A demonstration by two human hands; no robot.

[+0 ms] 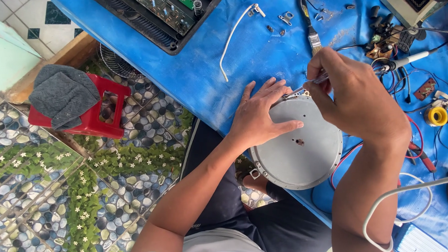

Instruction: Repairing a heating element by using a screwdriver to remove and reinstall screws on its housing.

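Counter (226, 65) under blue sheet, pebble-tiled floor (55, 184) beside. Your left hand (257, 117) lies spread on the metal disc (303, 149); your right hand (353, 96) pinches tweezers (306, 85) at its rim.

2 hands (257, 117), 1 metal disc (303, 154), 1 brush (312, 34), 1 stool (96, 110).

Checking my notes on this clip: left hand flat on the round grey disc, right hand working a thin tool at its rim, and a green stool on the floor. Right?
One slip: the stool is red, not green, as the head view shows. The left hand does lie flat on the disc, and the right hand holds a thin tool at its rim.
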